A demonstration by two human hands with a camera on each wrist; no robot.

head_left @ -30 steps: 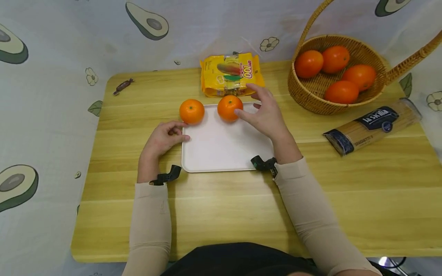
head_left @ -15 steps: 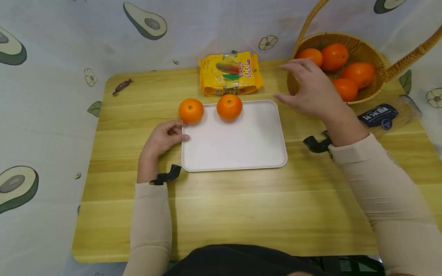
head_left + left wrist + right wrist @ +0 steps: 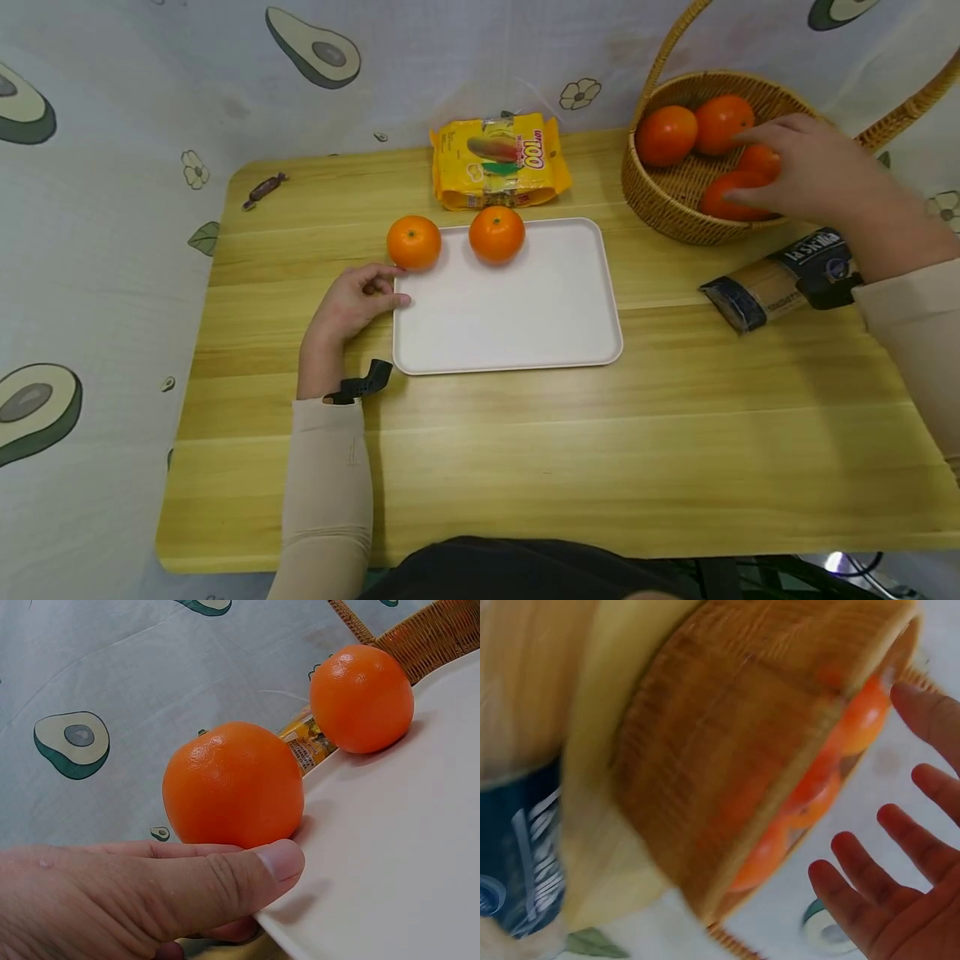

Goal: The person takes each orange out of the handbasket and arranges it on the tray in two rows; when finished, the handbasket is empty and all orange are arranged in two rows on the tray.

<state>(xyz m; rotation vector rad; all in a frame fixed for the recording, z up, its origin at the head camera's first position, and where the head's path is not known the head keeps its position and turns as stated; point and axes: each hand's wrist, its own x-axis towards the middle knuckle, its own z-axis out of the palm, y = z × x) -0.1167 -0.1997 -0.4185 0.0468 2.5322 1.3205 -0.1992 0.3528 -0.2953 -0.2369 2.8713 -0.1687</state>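
My left hand (image 3: 354, 304) grips the left edge of a white tray (image 3: 517, 308), thumb over the rim in the left wrist view. An orange (image 3: 414, 242) sits at the tray's back left corner, just beyond those fingers. Another orange (image 3: 497, 235) rests on the back edge, to its right. My right hand (image 3: 825, 171) is above the right side of a wicker basket (image 3: 667, 207), fingers spread and holding nothing in the right wrist view. Several orange-red fruits (image 3: 666, 136) lie in the basket; the hand partly covers two of them in the head view.
Behind the tray lies a yellow snack packet (image 3: 498, 162). A pack of spaghetti (image 3: 772, 287) lies in front of the basket, partly under the right wrist. One wrapped candy (image 3: 265, 190) is at the table's back left. The basket's tall handle (image 3: 663, 50) arches upward.
My right hand has left the orange on the tray's back edge and moved right, over the basket. The left hand has stayed at the tray's left edge.
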